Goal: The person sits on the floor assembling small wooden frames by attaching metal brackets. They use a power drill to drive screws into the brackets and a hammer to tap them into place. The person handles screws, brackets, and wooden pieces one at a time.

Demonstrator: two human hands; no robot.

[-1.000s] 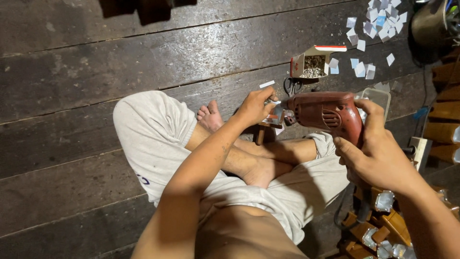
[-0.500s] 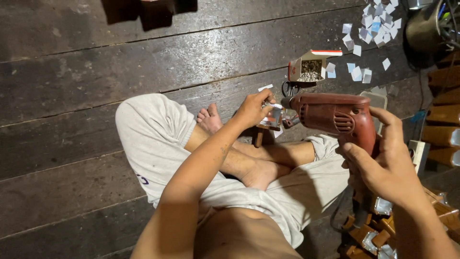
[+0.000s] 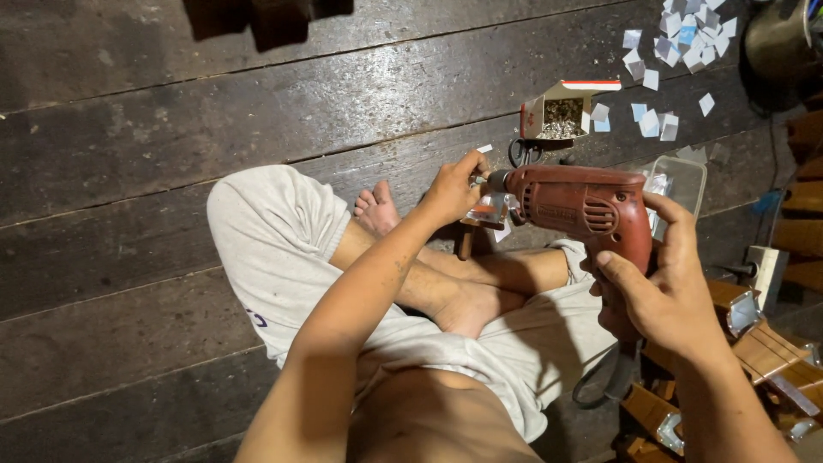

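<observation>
I sit cross-legged on a dark wooden floor [image 3: 171, 111]. My right hand [image 3: 664, 291] grips the handle of a red electric drill [image 3: 579, 206], which points left. My left hand [image 3: 450, 189] pinches a small shiny metal piece [image 3: 489, 208] right at the drill's tip, above my crossed legs. A short wooden block [image 3: 465, 240] stands under that piece.
An open cardboard box of small metal bits [image 3: 557, 116] lies on the floor beyond the drill. Several small pale squares [image 3: 677, 34] are scattered at the top right. A clear plastic tub [image 3: 686, 176] sits behind the drill. Wooden pieces with metal brackets [image 3: 763, 343] pile at the right.
The drill and my right hand have shifted slightly left and lower in view, closer to my body. My left hand stays at the drill's tip.
</observation>
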